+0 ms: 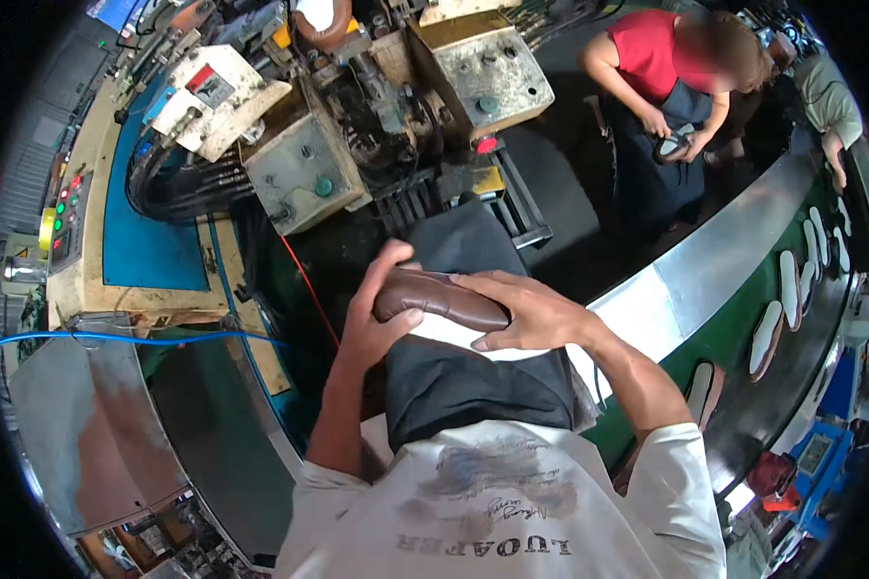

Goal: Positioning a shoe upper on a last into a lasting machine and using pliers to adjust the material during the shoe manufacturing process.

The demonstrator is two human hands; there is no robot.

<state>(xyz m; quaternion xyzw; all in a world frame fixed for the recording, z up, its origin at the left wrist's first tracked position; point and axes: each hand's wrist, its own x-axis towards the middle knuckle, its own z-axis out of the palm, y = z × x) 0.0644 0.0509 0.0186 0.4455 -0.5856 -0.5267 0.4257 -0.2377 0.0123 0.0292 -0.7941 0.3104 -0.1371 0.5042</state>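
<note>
Uneven light, glare on the metal ledge [684, 278], shadow beneath the machine [384, 108], bowed edges, black corners

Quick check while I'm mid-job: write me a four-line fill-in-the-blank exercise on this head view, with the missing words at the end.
1. The left hand and right hand hold a ____ and white shoe piece.
2. The conveyor belt runs along the person's ____ side.
3. The hose crossing the picture's far left is ____.
4. The co-worker handling a shoe wears a ____ top.

Missing words: brown; right; blue; red.
</note>
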